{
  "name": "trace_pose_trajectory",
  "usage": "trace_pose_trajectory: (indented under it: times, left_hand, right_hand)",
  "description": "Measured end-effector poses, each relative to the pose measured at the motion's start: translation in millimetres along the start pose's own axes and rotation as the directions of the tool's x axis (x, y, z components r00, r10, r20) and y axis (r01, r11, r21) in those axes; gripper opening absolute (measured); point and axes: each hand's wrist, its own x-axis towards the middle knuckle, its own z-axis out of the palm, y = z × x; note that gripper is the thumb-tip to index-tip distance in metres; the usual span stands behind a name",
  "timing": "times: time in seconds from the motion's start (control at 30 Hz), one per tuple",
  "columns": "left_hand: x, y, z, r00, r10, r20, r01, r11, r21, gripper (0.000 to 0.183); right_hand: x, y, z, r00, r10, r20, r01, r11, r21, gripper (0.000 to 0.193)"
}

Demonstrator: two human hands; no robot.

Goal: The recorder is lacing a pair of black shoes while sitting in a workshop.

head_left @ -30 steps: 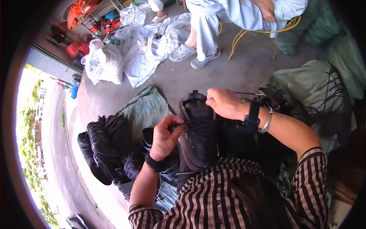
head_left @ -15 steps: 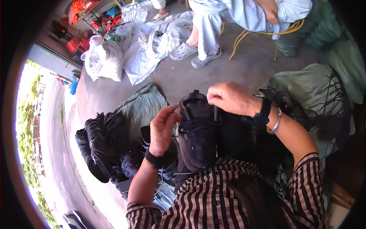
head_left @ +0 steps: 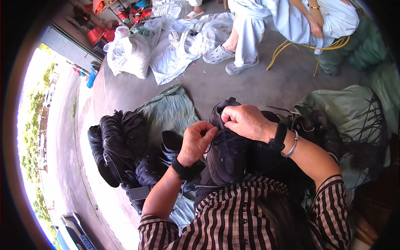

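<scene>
A dark sneaker point(head_left: 228, 160) rests on my lap, its toe toward me and its collar away from me. At the left of its opening my left hand point(head_left: 196, 141) is closed in a pinch on the shoelace; a thin dark strand shows below the fingertips. My right hand point(head_left: 249, 121) is bent over the top of the shoe, thumb and fingers pinched on the lace by the upper eyelets. Its fingers cover much of the tongue. Both hands are close together, and the lace ends between them are hard to make out.
A pile of dark shoes point(head_left: 125, 146) lies to my left beside a green woven sack point(head_left: 173, 110). More shoes and loose black laces point(head_left: 362, 129) lie on a sack at right. White bags point(head_left: 129, 54) stand beyond. A seated person in grey clogs point(head_left: 218, 55) is ahead.
My right hand has come down from beside the collar onto the upper eyelets. My left hand has moved from the collar's left side toward the laces, nearer the right hand. The view has shifted.
</scene>
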Motion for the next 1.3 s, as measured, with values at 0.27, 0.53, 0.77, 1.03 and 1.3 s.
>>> trace_pose_trajectory:
  times: [0.27,0.53,0.77,1.03,1.3]
  left_hand:
    - [5,-2,0,0.996,0.005,0.087,0.000,0.998,-0.063,0.011]
    - [3,6,7,0.976,-0.201,0.079,0.214,0.944,-0.252,0.014]
    - [12,14,10,0.836,0.549,-0.003,-0.426,0.652,0.627,0.022]
    - [19,-11,3,0.999,0.023,0.045,-0.019,0.995,-0.100,0.032]
    - [2,4,-21,0.920,-0.257,0.297,0.365,0.837,-0.408,0.027]
  right_hand:
    - [-4,3,4,0.998,0.062,0.028,-0.066,0.989,0.129,0.015]
    - [-7,13,7,0.998,-0.008,-0.062,0.019,0.984,0.175,0.017]
    - [-5,13,8,0.999,-0.005,-0.051,0.014,0.985,0.171,0.014]
    - [-7,8,5,0.996,0.002,-0.085,0.000,1.000,0.024,0.007]
    - [-34,86,-56,0.931,0.321,-0.176,-0.327,0.945,-0.005,0.010]
